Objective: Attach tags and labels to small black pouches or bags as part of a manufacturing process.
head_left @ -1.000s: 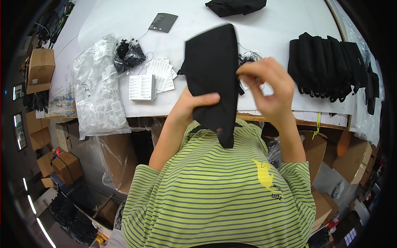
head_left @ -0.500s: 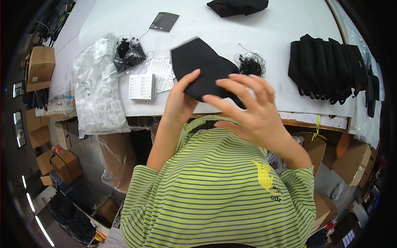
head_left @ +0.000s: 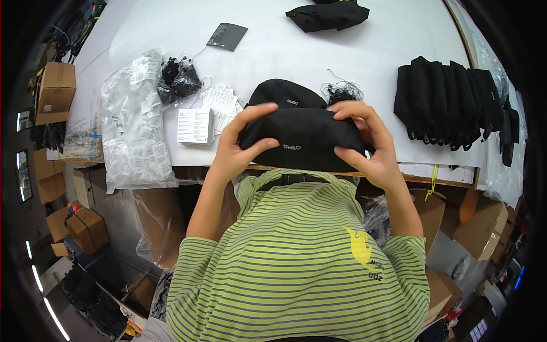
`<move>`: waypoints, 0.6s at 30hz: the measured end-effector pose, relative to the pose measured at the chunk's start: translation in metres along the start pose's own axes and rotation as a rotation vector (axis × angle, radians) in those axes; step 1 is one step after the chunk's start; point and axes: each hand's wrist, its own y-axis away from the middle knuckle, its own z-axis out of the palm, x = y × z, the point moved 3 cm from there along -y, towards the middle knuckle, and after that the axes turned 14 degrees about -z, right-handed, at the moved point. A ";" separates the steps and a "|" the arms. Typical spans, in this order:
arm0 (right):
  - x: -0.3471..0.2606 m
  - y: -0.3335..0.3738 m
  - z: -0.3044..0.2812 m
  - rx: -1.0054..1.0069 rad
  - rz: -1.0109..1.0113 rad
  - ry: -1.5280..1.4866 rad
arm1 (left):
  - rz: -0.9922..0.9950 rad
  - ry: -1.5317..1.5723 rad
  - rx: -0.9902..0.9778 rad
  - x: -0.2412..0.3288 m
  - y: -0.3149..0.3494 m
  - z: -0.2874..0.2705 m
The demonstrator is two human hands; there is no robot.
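Black pouch [head_left: 302, 131] has turned crosswise, gripped between left hand [head_left: 232, 150] and right hand [head_left: 380, 155]

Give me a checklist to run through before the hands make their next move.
1. Left hand gripping the front black fabric pouch: ok, thumb on its face, fingers along its top.
2. Right hand gripping the same pouch: ok, at its other end.
3. Rear black fabric pouch fully visible: not ok, the front one hides its lower part.
4. Stack of white printed cards free of the hands: ok, left of them.
5. Tangle of black strings clear of the right hand: cannot tell, they overlap in view.
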 end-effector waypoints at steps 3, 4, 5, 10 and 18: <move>-0.001 -0.001 -0.003 -0.002 -0.023 0.044 | 0.009 0.007 -0.073 -0.001 0.002 -0.005; -0.002 0.000 -0.006 -0.088 -0.019 0.136 | -0.001 -0.010 -0.061 0.007 0.003 -0.002; -0.002 0.001 -0.007 -0.175 -0.013 0.227 | -0.007 -0.004 -0.067 0.010 0.004 -0.003; 0.004 0.028 -0.012 -0.231 0.087 0.105 | -0.156 -0.266 -0.385 0.016 0.019 -0.003; -0.004 0.042 -0.046 -0.366 0.327 0.060 | -0.432 -0.110 -0.639 0.013 0.017 0.006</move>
